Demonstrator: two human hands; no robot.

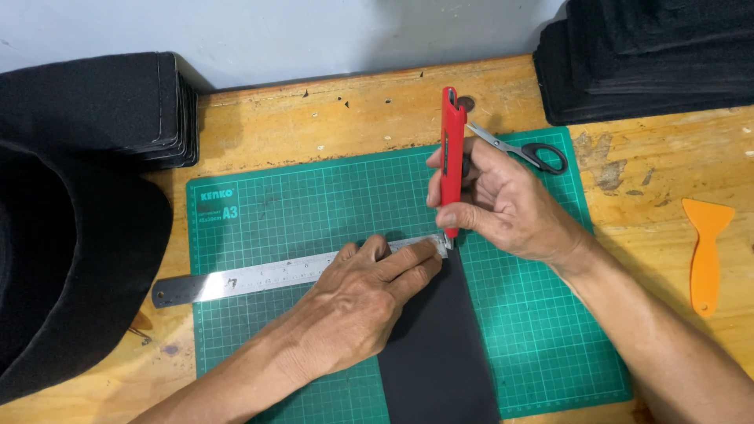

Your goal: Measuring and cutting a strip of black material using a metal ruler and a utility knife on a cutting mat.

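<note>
Now: right hand (510,206) pinches red plastic cutter (452,161), long axis upright, blade down at steel ruler (259,276) end; left hand (357,302), fingers together, presses ruler onto matte black strip (440,345).

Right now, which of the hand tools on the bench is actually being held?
The red utility knife, gripped upright in the right hand. The scissors and the orange scraper lie untouched.
</note>
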